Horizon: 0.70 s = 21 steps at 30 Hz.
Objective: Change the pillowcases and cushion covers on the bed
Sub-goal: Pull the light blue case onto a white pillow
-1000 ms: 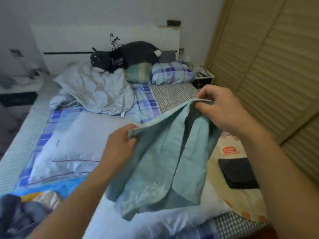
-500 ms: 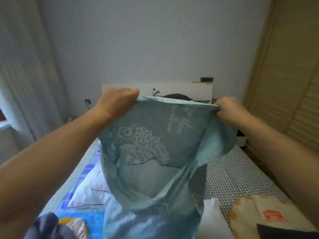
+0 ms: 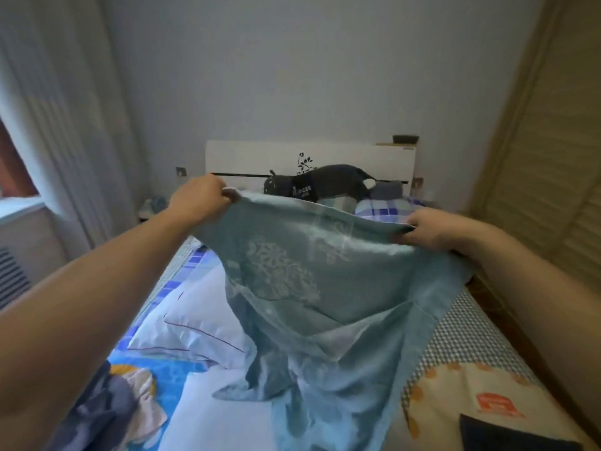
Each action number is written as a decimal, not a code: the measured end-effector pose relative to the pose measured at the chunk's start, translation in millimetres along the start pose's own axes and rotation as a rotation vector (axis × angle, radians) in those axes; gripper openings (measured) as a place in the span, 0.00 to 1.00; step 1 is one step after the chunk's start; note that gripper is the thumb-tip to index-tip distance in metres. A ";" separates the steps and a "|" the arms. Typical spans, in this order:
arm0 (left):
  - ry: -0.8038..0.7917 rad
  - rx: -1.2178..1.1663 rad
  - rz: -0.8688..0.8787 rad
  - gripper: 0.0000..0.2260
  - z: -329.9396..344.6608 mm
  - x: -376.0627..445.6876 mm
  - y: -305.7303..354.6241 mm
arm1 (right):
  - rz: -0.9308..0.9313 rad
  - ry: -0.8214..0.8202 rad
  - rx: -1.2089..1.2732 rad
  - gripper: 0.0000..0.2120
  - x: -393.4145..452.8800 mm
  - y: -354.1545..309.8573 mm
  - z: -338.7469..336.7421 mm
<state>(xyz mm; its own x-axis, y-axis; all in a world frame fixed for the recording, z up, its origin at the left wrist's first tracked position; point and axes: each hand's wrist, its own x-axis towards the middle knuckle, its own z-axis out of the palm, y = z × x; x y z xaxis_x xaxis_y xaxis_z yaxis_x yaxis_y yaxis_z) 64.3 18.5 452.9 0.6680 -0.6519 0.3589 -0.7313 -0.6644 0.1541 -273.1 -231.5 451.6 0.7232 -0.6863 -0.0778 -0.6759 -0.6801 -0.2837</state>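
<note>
Gripping teal pillowcase (image 3: 325,288), hands apart

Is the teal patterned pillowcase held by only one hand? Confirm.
No: the left hand and the right hand each grip a top corner of the teal patterned pillowcase.

Your left hand (image 3: 198,200) and right hand (image 3: 429,229) each grip a top corner of the teal pillowcase (image 3: 309,288), holding it spread above the bed (image 3: 465,336). A bare white pillow (image 3: 192,323) lies beneath, left.
</note>
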 end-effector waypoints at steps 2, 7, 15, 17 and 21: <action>-0.213 0.071 0.081 0.07 21.4 -27.5 8.3 | 0.220 -0.002 -0.308 0.12 5.6 27.4 22.6; -0.395 -0.445 0.309 0.05 91.8 -131.0 76.2 | -0.105 -0.202 -0.179 0.41 -29.9 -0.2 129.3; -0.585 -1.002 -0.695 0.16 219.8 -292.3 115.7 | 0.327 -0.293 1.007 0.10 -93.5 -34.7 296.3; -0.991 -1.009 -0.737 0.27 233.0 -325.5 112.6 | 0.353 -0.280 1.156 0.13 -93.1 -36.6 277.6; -0.695 -1.160 -0.635 0.39 241.1 -319.7 124.5 | 0.268 -0.252 1.789 0.16 -73.0 -66.8 203.0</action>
<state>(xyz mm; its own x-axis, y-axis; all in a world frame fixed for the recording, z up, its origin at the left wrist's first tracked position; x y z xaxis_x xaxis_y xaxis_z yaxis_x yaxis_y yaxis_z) -207.0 56.1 135.4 0.5954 -0.6334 -0.4943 0.2223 -0.4613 0.8589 -251.9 -83.6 282.2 0.7495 -0.5521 -0.3654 0.0609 0.6071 -0.7923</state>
